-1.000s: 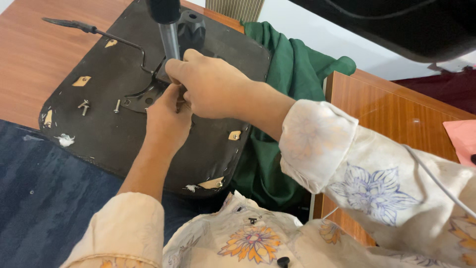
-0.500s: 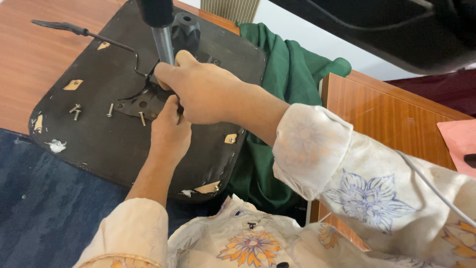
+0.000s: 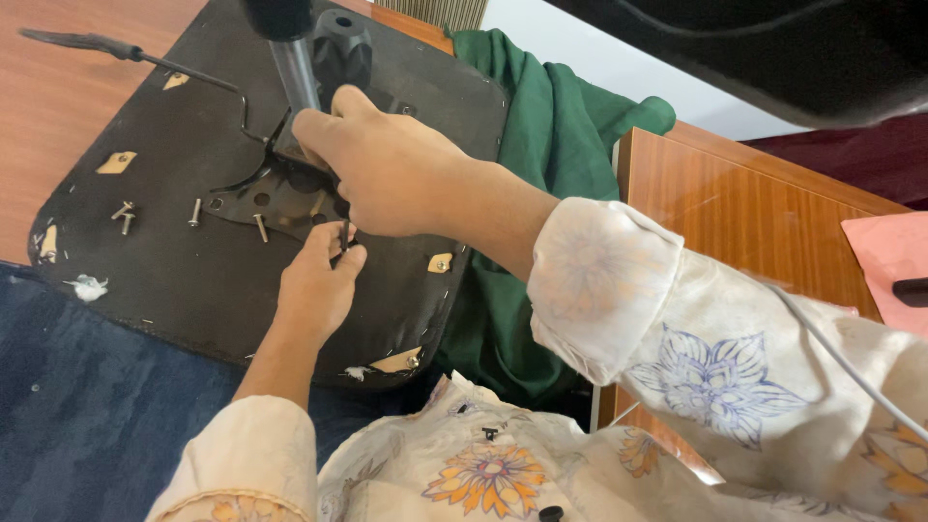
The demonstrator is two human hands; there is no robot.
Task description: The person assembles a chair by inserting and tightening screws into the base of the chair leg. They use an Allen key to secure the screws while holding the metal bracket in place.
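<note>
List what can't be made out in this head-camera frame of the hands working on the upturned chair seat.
- Head view: the right hand covers the metal bracket at the base of the post, so the joint there is hidden.
- The left hand pinches a thin dark tool; its tip is hidden under the right hand.
- The post's top is cut off by the upper edge.
- The loose screws are too small to tell their type.

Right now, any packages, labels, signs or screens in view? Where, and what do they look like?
None in view.
Small tan patches on the black seat underside look like torn lining or tape, not labels.
Pink flat sheet at the right edge, on the wooden table: blank as far as visible.
</note>
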